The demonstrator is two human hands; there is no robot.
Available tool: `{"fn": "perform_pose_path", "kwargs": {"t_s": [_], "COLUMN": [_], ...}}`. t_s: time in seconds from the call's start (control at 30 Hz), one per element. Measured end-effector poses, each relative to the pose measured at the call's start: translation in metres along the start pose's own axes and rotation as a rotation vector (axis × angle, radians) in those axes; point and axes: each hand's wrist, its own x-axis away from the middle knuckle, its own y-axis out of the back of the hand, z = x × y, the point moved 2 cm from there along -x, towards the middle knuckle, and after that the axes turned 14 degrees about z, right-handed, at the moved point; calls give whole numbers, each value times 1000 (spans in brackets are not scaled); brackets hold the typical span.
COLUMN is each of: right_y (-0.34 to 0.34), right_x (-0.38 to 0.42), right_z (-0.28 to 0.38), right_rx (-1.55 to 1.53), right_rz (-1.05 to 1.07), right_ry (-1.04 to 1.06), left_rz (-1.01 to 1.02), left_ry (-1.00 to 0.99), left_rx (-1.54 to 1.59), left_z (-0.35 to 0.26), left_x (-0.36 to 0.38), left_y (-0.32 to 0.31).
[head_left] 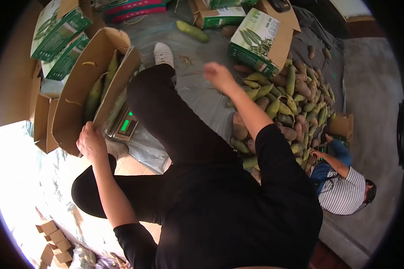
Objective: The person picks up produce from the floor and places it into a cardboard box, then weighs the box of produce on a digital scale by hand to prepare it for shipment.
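Observation:
My left hand (92, 142) grips the near end of an open cardboard box (69, 105), its fingers over the edge of the wall. Inside the box lie long green vegetables (94, 96) that look like radishes. A scale (125, 124) with lit green digits shows at the box's right side, partly covered by it. My right hand (219, 77) is raised over the plastic-covered floor, left of a big pile of green and reddish-brown vegetables (296, 96). Its fingers look curled but are blurred, and no object shows in them.
Green printed boxes (60, 38) stand at upper left, and another printed box (256, 40) sits above the pile. One green vegetable (192, 31) lies alone on the floor. A person in a striped shirt (343, 190) works at the right. Small cartons (56, 242) are at lower left.

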Motion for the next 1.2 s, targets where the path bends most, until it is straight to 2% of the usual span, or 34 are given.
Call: {"fn": "perform_pose_path", "kwargs": {"t_s": [0.07, 0.13, 0.23, 0.3, 0.33, 0.4, 0.43, 0.5, 0.57, 0.63, 0.7, 0.8, 0.9, 1.03, 1.1, 1.2], "right_y": [-21, -45, -59, -59, -58, -48, -38, -11, 3, 33, 63, 93, 111, 119, 116, 128], "right_x": [38, 83, 144, 170, 177, 188, 190, 196, 220, 227, 226, 225, 217, 205, 192, 185], "right_z": [-77, -147, -201, -206, -205, -208, -203, -210, -259, -251, -224, -227, -242, -317, -334, -263], "right_rx": [214, 425, 468, 712, 706, 640, 634, 278, 98, 147, 131, 3, -100, -82, 56, 224], "right_rz": [54, 106, 150, 129, 128, 203, 202, 160, -217, -398, -489, -565, -582, -602, -576, -267], "right_ry": [-105, -4, 21, 78, 70, -369, -376, -884, -891, -1125, -1237, -1218, -1189, -1033, -1010, -1326], "left_rz": [11, 11, 0, -34, -74, -75, -78, -128, -133, -139, -146, -132, -211, -137, -77, -55], "left_ry": [-2, -14, -23, -58, -61, -79, -89, -130, -130, -141, -153, -160, -201, -146, -99, -96], "left_rx": [-1, 5, 13, 36, 20, 21, 27, 73, 83, 89, 95, 100, 110, 150, 120, 178], "left_z": [1, 6, 9, 14, 13, 11, 12, 17, 16, 18, 20, 27, 36, 32, 27, 23], "left_x": [0, -4, -5, -8, -7, -6, -6, -8, -8, -8, -10, -13, -16, -15, -14, -12], "left_y": [-2, -8, -13, -18, -18, -16, -16, -22, -22, -24, -25, -30, -40, -34, -29, -25]}}
